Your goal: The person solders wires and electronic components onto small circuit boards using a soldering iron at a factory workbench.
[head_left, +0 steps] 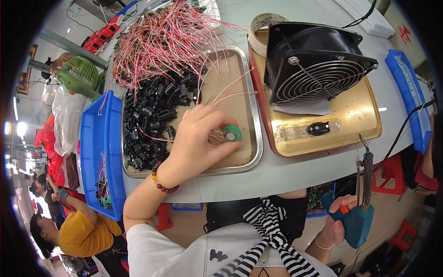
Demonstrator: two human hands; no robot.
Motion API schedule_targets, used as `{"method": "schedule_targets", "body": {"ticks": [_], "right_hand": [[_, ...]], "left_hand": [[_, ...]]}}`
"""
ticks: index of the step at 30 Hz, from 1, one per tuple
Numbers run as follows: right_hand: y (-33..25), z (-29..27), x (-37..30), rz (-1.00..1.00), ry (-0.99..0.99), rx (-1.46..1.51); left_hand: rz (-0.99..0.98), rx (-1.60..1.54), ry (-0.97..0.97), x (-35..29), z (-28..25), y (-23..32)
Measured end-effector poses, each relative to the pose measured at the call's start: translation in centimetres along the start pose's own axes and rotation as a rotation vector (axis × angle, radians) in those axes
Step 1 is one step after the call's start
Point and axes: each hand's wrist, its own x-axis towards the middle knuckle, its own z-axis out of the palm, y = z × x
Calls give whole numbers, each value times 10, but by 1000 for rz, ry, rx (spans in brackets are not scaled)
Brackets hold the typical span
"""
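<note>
Above the metal tray (246, 150): green-rimmed round part (232, 133), silver centre, pinched between left hand's (196, 136) thumb and forefinger. Black plastic parts (152, 111) heaped alongside. Right hand (336, 222), beyond bench (295, 177) edge, grips teal soldering gun (361, 227). Black fan (318, 69) stands on gold tray (348, 121).

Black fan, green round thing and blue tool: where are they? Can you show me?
Black fan (324, 79): head view, on its round wire guard.
Green round thing (230, 135): head view, on its silvery middle.
Blue tool (360, 227): head view, on its blue body.
</note>
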Motion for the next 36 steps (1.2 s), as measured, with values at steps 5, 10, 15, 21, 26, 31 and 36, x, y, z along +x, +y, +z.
{"method": "schedule_targets", "body": {"ticks": [5,10,15,21,26,31,36], "right_hand": [[0,1,0,-1,-1,31],[2,0,1,4,-58,31],[5,-8,-1,13,-103,53],[6,-11,0,6,-127,54],[6,-11,2,3,-149,64],[3,-8,2,23,-146,60],[4,-10,1,10,-150,50]], "left_hand": [[80,54,20,-3,2,3],[97,119,38,-9,5,5],[108,144,31,-12,4,7],[91,63,73,-13,5,10],[65,34,81,-13,4,11],[63,13,84,-14,5,9],[58,16,85,-15,4,10]]}}
